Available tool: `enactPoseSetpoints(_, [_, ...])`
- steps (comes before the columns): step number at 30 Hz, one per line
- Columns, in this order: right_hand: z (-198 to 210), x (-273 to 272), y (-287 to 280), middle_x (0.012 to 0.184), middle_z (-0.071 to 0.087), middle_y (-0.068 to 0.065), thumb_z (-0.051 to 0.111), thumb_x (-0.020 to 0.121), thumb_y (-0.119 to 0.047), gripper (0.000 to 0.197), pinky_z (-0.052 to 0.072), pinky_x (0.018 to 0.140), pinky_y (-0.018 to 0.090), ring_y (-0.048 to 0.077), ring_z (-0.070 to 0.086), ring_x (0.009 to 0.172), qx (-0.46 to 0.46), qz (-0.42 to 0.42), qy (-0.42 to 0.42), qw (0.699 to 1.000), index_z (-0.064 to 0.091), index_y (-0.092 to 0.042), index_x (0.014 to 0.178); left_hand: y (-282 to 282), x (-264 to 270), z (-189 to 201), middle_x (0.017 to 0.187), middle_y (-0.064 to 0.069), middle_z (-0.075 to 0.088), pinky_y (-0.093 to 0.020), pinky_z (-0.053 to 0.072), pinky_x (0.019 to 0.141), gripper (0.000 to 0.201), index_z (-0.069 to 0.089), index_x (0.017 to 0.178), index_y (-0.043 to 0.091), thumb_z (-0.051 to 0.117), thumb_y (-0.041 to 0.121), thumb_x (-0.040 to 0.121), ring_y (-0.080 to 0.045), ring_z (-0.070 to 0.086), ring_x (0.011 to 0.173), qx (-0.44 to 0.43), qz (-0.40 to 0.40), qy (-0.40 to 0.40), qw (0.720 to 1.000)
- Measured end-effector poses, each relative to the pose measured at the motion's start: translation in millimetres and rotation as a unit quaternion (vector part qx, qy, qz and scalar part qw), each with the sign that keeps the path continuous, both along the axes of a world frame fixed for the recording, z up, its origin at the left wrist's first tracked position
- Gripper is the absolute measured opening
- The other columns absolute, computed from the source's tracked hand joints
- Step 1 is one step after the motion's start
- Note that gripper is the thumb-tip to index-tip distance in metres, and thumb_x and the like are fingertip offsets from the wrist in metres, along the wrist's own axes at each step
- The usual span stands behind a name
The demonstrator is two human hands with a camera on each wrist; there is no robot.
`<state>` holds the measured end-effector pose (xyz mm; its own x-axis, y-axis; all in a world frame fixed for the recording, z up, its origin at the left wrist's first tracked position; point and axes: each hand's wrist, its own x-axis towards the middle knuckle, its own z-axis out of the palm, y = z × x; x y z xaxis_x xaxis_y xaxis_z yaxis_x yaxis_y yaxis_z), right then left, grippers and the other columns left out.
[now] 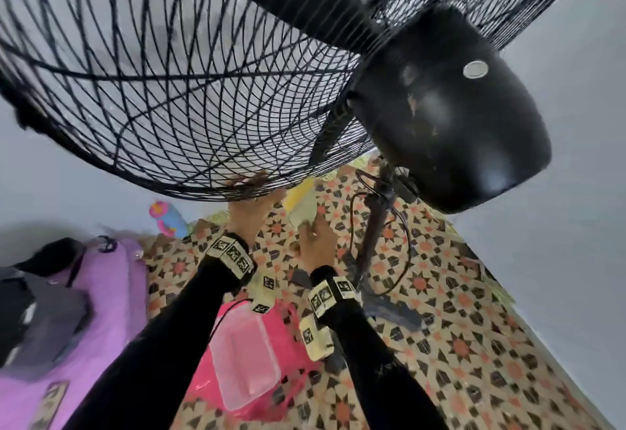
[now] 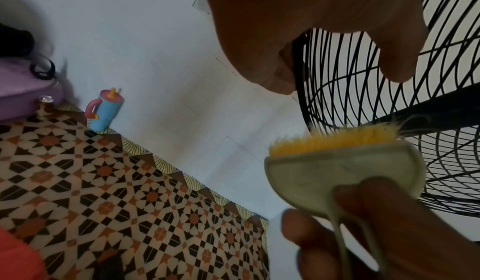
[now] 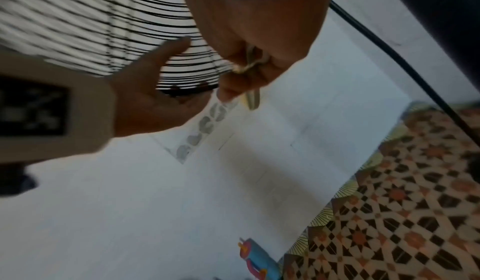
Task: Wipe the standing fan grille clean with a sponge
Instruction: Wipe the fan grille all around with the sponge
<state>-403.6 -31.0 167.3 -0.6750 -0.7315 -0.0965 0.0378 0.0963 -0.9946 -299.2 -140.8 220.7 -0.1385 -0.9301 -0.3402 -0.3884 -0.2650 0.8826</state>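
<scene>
At the bottom of the head view, two black-sleeved forearms reach up toward the centre of the frame. The right hand (image 1: 316, 238) curls its fingers round the pale handle of a scrubbing brush (image 2: 345, 161) with yellow bristles, not a plain sponge; in the lower right of the left-wrist view its bristles, trailing some hair and lint, sit just below the black wire grille (image 1: 176, 90). Whether they touch the wires cannot be told. The left hand (image 1: 252, 212), just left of it, hooks its fingers over the grille's lower rim, seemingly steadying the cage. Farther up, the black motor housing (image 1: 450, 107) fills the upper right. The wiping step looks under way at the bottom edge; the next move likely calls for drawing the bristles along the rim wires while the left hand braces the fan.
</scene>
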Motion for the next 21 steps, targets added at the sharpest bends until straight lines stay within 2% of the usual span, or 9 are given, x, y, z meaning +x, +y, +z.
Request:
enactPoseSetpoints(1, [-5.6,-2.5,-0.4,0.073,0.060,-0.005,0.051,0.105,-0.011,0.007,0.047,0.049,0.022,-0.002,0.060,0.049,-0.003,0.005,-0.012,1.000,0.055,-0.005,0.105,-3.7,0.0,-7.6,0.101,-0.010,0.073,-0.049,0.057,0.092,0.105,0.072,0.110,0.007,0.072,0.095,0.052,-0.030,0.069,0.093,-0.014,0.003,-0.004,1.000])
enactPoseSetpoints(3, [-11.7,-8.8,-5.5,0.082,0.066,-0.007,0.052,0.104,-0.014,0.010,0.055,0.061,0.023,-0.008,0.066,0.066,-0.005,-0.012,0.005,1.000,0.055,-0.017,0.113,-5.2,-3.0,-16.1,0.105,-0.011,0.076,-0.050,0.059,0.092,0.119,0.072,0.114,0.008,0.068,0.101,0.040,-0.031,0.072,0.095,-0.041,0.012,-0.005,0.999])
enactPoseSetpoints(5, [-18.2,-11.4,-13.5,0.102,0.072,-0.001,0.051,0.101,-0.022,0.037,0.062,0.075,0.032,0.009,0.074,0.084,-0.004,0.006,0.002,1.000,0.050,-0.019,0.137,0.8,-7.2,-14.3,0.113,-0.010,0.075,-0.052,0.058,0.096,0.097,0.069,0.112,0.019,0.079,0.091,0.048,-0.034,0.073,0.103,-0.061,0.030,0.012,0.998])
enactPoseSetpoints(8, [-22.5,-16.3,-31.9,0.112,0.070,0.007,0.052,0.100,-0.018,0.048,0.061,0.082,0.045,0.028,0.072,0.095,0.060,0.088,0.019,0.994,0.042,-0.015,0.147,8.8,-14.5,-5.1,0.123,-0.005,0.071,-0.051,0.052,0.105,0.062,0.061,0.105,0.047,0.089,0.070,0.055,-0.033,0.068,0.113,-0.124,0.053,0.016,0.991])
enactPoseSetpoints(12, [-5.3,-28.2,-53.0,0.127,0.064,0.021,0.055,0.101,-0.013,0.042,0.054,0.093,0.040,0.037,0.064,0.113,0.166,0.131,-0.004,0.977,0.051,0.000,0.140,15.6,-17.5,4.5,0.123,-0.004,0.068,-0.047,0.047,0.112,0.049,0.056,0.100,0.042,0.096,0.042,0.070,-0.029,0.065,0.117,-0.138,0.056,0.035,0.988])
enactPoseSetpoints(15, [1.3,-34.0,-58.1,0.130,0.064,0.021,0.056,0.100,-0.013,0.045,0.051,0.101,0.044,0.037,0.062,0.117,0.184,0.139,-0.008,0.973,0.050,0.000,0.143,7.3,-15.2,-2.9,0.122,0.003,0.072,-0.051,0.053,0.105,0.064,0.064,0.101,0.052,0.094,0.072,0.048,-0.027,0.071,0.112,-0.087,0.063,0.058,0.993])
enactPoseSetpoints(18, [-13.4,-32.4,-42.1,0.120,0.066,0.017,0.061,0.100,-0.018,0.039,0.053,0.089,0.032,0.028,0.064,0.106,0.124,0.116,-0.034,0.985,0.056,0.003,0.133,4.8,-13.4,-4.3,0.122,0.011,0.069,-0.048,0.052,0.108,0.057,0.064,0.097,0.060,0.091,0.074,0.049,-0.024,0.069,0.114,-0.094,0.040,0.053,0.993])
enactPoseSetpoints(19, [-24.0,-27.2,-34.5,0.120,0.065,0.016,0.065,0.099,-0.027,0.045,0.052,0.087,0.029,0.025,0.063,0.104,0.102,0.094,-0.059,0.989,0.056,0.002,0.132,6.9,-15.0,-1.6,0.123,0.012,0.068,-0.048,0.051,0.109,0.061,0.063,0.097,0.058,0.091,0.076,0.046,-0.024,0.069,0.115,-0.090,0.043,0.053,0.994])
enactPoseSetpoints(21, [-53.5,-12.2,-28.1,0.138,0.059,0.015,0.069,0.086,-0.062,0.082,0.052,0.101,0.039,0.026,0.060,0.120,0.100,0.024,-0.102,0.989,0.052,-0.002,0.140,6.3,-16.4,-2.5,0.127,0.010,0.067,-0.051,0.045,0.114,0.076,0.062,0.107,0.049,0.088,0.082,0.044,-0.024,0.065,0.121,-0.099,0.050,0.039,0.993])
